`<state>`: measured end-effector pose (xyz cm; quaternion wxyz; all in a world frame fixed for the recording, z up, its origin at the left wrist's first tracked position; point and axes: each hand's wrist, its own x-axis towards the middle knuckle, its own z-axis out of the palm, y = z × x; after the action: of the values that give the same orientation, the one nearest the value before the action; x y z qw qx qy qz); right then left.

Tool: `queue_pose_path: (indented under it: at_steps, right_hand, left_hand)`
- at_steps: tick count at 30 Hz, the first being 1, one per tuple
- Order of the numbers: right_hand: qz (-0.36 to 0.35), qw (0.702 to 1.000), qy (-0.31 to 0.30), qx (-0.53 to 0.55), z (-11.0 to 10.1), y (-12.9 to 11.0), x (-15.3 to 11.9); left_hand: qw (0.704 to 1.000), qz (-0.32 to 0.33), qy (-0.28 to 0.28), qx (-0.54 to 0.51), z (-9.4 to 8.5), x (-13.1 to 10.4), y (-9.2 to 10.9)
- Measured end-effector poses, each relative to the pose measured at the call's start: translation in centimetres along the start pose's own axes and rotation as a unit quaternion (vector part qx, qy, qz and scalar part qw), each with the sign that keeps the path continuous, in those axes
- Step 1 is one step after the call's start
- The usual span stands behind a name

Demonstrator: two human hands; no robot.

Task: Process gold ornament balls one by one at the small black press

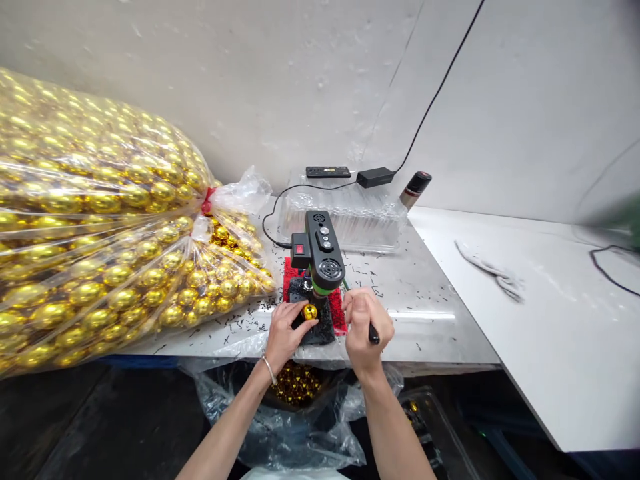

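Note:
My left hand (290, 328) pinches a shiny gold ball (309, 312) between thumb and fingers, in front of a small bench drill press (325, 250). The machine has a black head with a red switch and a green ring beneath. Its dark base (325, 331) is strewn with black shavings, and the tool tip under the head is hidden. To the right, my right hand (367, 327) is wrapped round the black-ended lever handle (373, 334) of the machine. A red mat (339, 313) lies beneath the base.
A huge clear bag of gold balls (100, 233) fills the left, tied with red. Behind the machine are a clear plastic tray (345, 223), a power adapter (375, 177) and a spray can (416, 189). A glove (490, 270) lies right. Below hangs a plastic-lined container of gold balls (296, 385).

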<state>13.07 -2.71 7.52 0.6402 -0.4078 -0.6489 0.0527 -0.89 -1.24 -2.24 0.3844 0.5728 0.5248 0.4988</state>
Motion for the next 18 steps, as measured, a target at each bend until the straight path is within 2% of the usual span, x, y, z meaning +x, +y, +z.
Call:
queue_pose_path:
  at_steps: [3, 6, 8, 9, 10, 12, 14, 15, 16, 18]
  right_hand:
    - [0.006, 1.000, -0.007, 0.005, -0.1, -0.4, 0.3]
    - [-0.001, 1.000, -0.005, 0.009, 0.0, 0.0, -0.5]
    - [-0.007, 1.000, -0.005, 0.012, 0.1, 0.3, -1.1]
    - [-0.010, 1.000, -0.004, 0.013, 0.2, 0.4, -1.3]
    - [-0.013, 1.000, -0.005, 0.014, 0.2, 0.4, -1.4]
    - [-0.018, 1.000, -0.005, 0.013, 0.3, 0.5, -1.5]
    - [-0.021, 1.000, -0.003, 0.011, 0.3, 0.5, -1.4]
    - [-0.021, 1.000, -0.001, 0.010, 0.3, 0.5, -1.4]
    - [-0.020, 1.000, 0.001, 0.010, 0.4, 0.4, -1.4]
    - [-0.020, 1.000, 0.006, 0.009, 0.4, 0.4, -1.4]
  left_hand:
    - [1.000, 0.006, -0.020, -0.005, -1.2, -3.5, 0.2]
    - [0.994, 0.009, -0.108, -0.013, -1.8, -7.9, -0.5]
    - [0.990, 0.010, -0.142, -0.007, -1.9, -9.5, -0.9]
    - [0.990, 0.014, -0.141, 0.002, -2.0, -9.5, -0.9]
    - [0.992, 0.021, -0.125, 0.013, -2.3, -9.0, -0.6]
    - [0.996, 0.048, -0.055, 0.043, -3.2, -6.1, 0.4]
    - [0.992, 0.084, 0.041, 0.083, -4.9, -1.4, 1.7]
    - [0.987, 0.093, 0.069, 0.106, -5.9, 1.3, 2.3]
    - [0.982, 0.092, 0.088, 0.138, -7.0, 4.0, 2.7]
    - [0.972, 0.042, 0.056, 0.223, -8.7, 8.8, 3.2]
